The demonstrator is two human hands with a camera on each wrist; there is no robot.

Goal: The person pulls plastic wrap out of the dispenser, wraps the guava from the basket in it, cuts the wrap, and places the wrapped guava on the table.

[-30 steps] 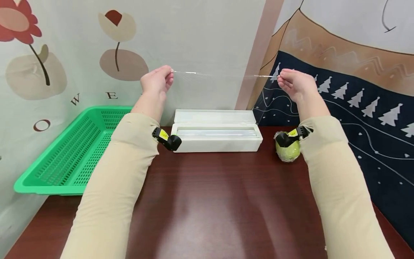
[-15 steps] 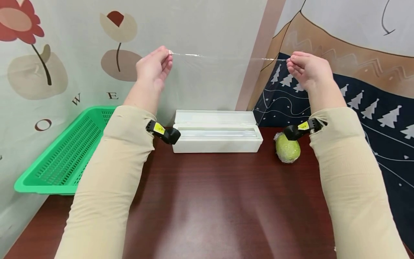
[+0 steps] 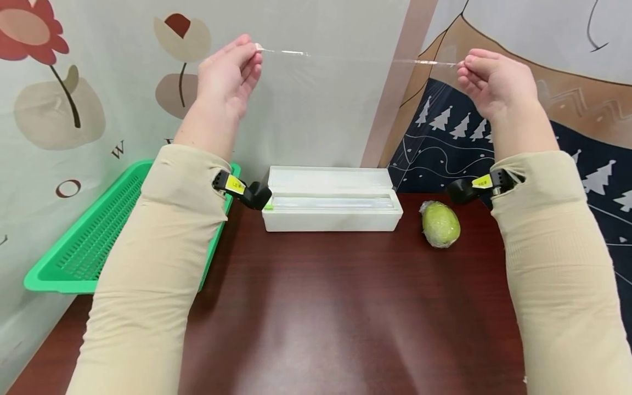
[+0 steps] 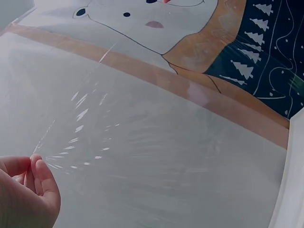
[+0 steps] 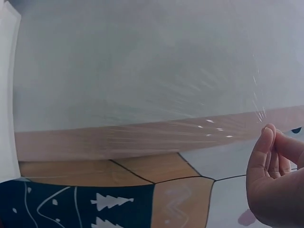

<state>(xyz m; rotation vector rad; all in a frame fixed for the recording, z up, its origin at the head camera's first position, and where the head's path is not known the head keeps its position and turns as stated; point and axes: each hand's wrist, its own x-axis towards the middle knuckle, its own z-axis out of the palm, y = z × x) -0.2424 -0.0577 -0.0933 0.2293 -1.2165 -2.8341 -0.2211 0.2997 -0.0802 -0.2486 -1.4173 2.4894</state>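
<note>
– What's just changed?
– Your left hand [image 3: 228,79] and right hand [image 3: 501,85] are higher, farther apart, each pinching cling film [image 3: 296,53] at twelve o'clock from the white dispenser box [image 3: 333,221]; more seems drawn out

Looked forward and down from the head, farthest off, over table [image 3: 316,307] and box [image 3: 333,221], and from each wrist, close by left hand [image 4: 31,190] and right hand [image 5: 278,175], through film [image 4: 79,128] to wall [image 3: 326,24], sharing stripe [image 5: 85,142] and box edge between wrists.
</note>
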